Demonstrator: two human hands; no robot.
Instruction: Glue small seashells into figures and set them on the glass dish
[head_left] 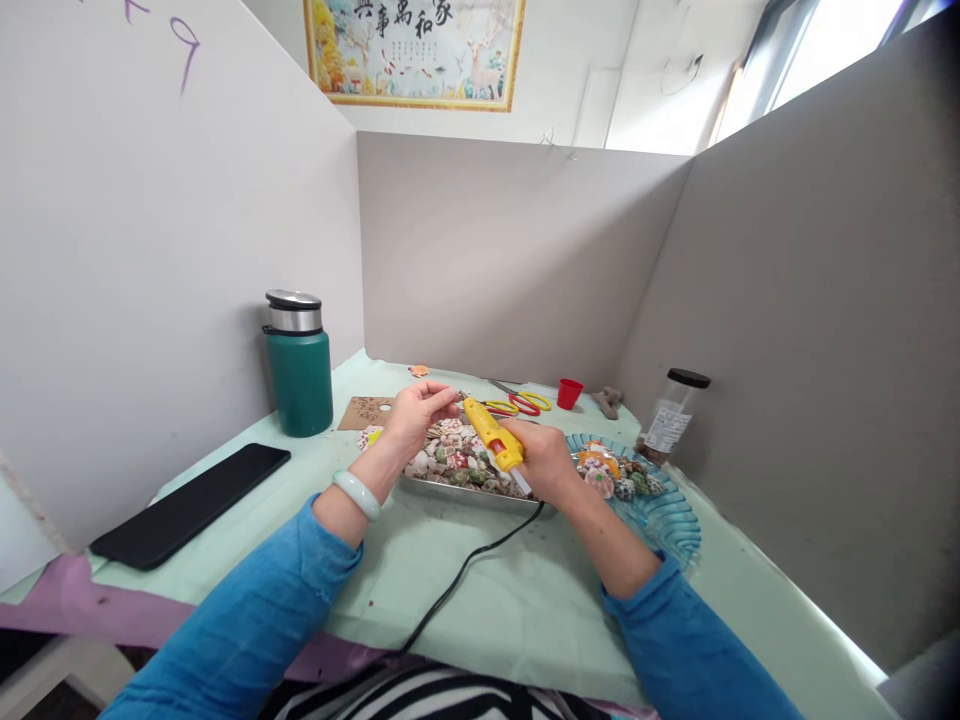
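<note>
My right hand [546, 460] is wrapped round a yellow glue gun [489, 432], whose nozzle points up and to the left. A white glue stick [520, 482] pokes out of its back end, and a black cord [472, 560] runs from it down to the table's front edge. My left hand [417, 412] pinches something small right at the nozzle tip; it is too small to name. Below both hands lies a metal tray [450, 490] full of shells and small stones [469, 470], partly hidden by the hands and the gun.
A blue glass plate [686, 525] holding shells stands at right, beside a clear jar [670, 415] with a black lid. Behind the tray lie scissors [529, 402] and a red cup [570, 393]. A green bottle [300, 380] and black phone [191, 505] are at left. Grey partitions [517, 250] enclose the table.
</note>
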